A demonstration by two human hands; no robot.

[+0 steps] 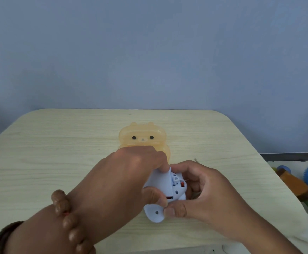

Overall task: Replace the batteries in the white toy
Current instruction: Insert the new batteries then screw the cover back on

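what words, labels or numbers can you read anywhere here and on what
No text can be read anywhere.
white toy, held in the left hand and right hand: bare plastic, holes and a screw, no print.
orange bear-shaped case: only a drawn face, no letters.
blurred toys at the right edge: nothing legible.

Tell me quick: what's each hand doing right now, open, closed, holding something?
Left hand: closed, pinching a raised panel of the white toy.
Right hand: closed, gripping the white toy.
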